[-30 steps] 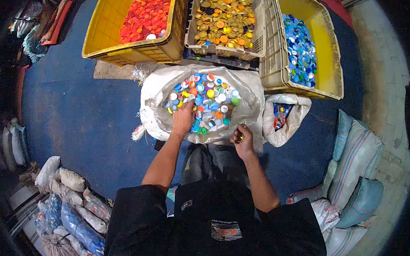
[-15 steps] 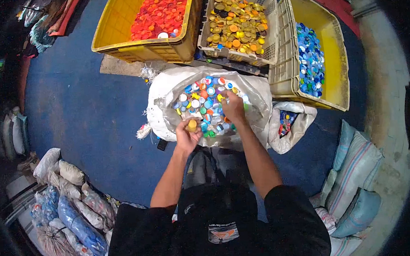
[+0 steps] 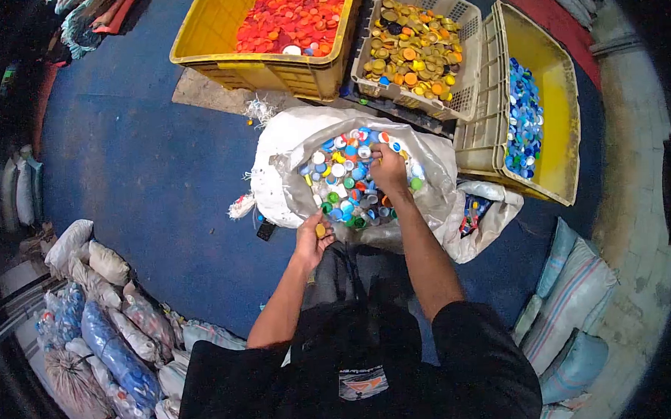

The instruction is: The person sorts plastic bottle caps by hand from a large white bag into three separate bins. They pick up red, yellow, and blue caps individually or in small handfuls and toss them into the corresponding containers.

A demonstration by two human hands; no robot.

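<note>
Left hand [image 3: 312, 239] clutches yellow cap [image 3: 320, 230]; right hand [image 3: 388, 169] digs, fingers curled, into sack [image 3: 287, 147] of mixed bottle caps [image 3: 345, 180].

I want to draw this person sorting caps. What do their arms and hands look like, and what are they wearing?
Both arms are bare from above the elbow down. The left hand and right hand wear no gloves, and no rings or watch can be made out. The black shirt has short sleeves and a small orange-and-white logo on the chest.

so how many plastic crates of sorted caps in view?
3. A yellow crate with red caps at top left, a beige crate with gold caps in the middle, and another yellow crate with blue caps at right.
</note>
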